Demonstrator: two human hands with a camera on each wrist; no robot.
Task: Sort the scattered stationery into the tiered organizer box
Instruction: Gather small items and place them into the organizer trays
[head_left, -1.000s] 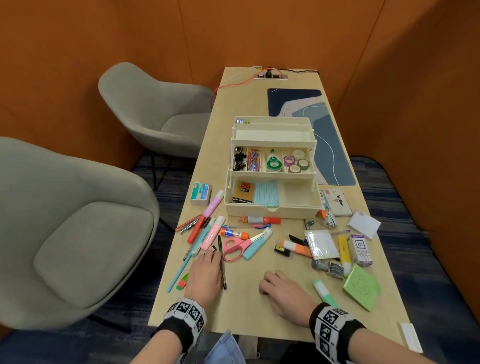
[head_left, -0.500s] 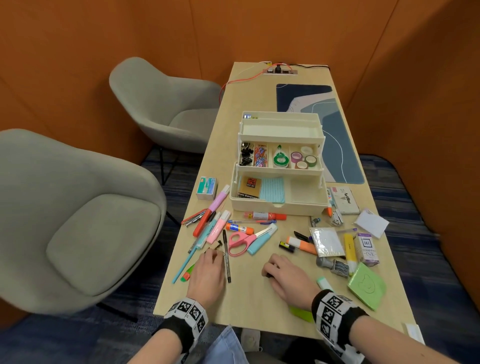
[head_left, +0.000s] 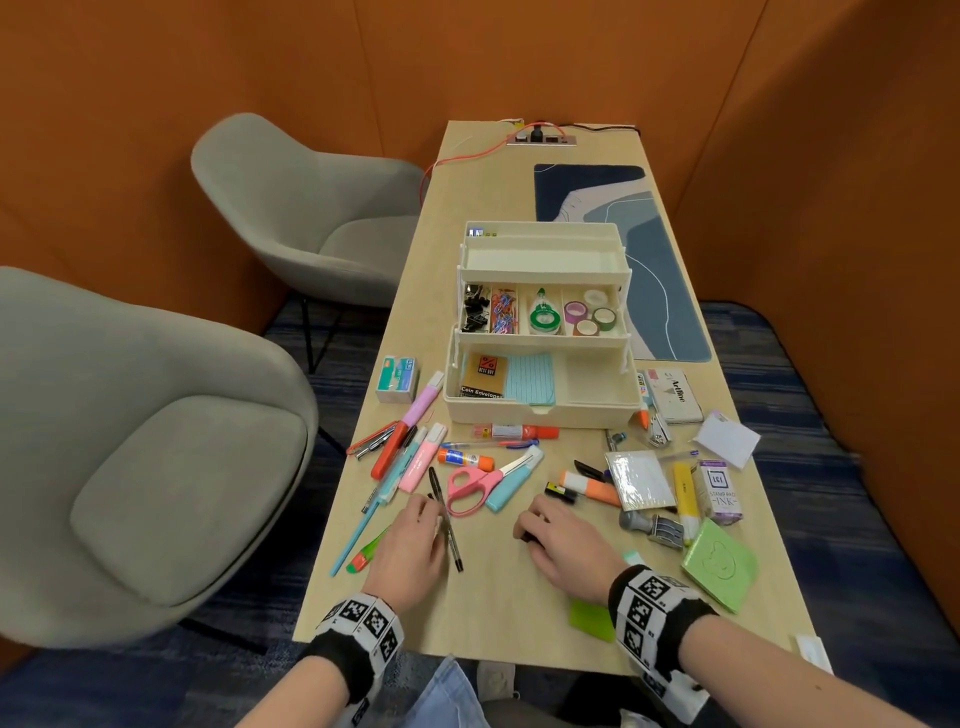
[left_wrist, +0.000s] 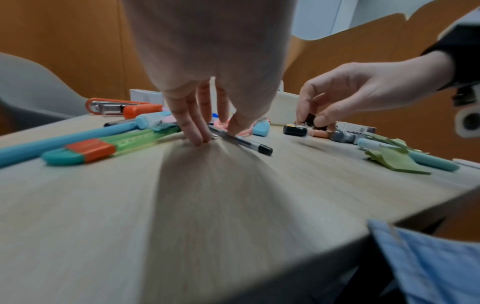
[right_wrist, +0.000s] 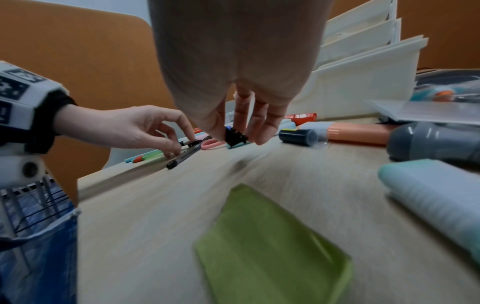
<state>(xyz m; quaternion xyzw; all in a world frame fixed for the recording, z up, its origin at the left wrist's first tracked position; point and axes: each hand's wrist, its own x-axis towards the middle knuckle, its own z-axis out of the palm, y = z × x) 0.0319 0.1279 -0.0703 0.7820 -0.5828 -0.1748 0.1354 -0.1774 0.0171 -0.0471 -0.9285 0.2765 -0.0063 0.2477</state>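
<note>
The cream tiered organizer box (head_left: 540, 410) stands open mid-table, with clips and tape rolls in its middle tier. Loose pens, highlighters, glue sticks and pink scissors (head_left: 470, 486) lie in front of it. My left hand (head_left: 434, 512) is down on the table beside a black pen (head_left: 447, 525), its fingers curled and pinching what looks like a small black binder clip (right_wrist: 192, 143). My right hand (head_left: 524, 532) is curled just right of it, thumb and fingers pinching another black binder clip (right_wrist: 235, 136) a little above the tabletop.
Two grey chairs (head_left: 171, 467) stand left of the table. Near my right hand lie a green sticky pad (head_left: 719, 564), a grey date stamp (head_left: 652, 527), an orange highlighter (head_left: 592, 486) and a loose green sheet (right_wrist: 270, 246). The table's near edge (head_left: 467, 647) runs just behind my wrists.
The head view has drifted left, so the table sits further right in the picture. Both hands stay in the same spot, and the right fingers have curled tighter around the clip.
</note>
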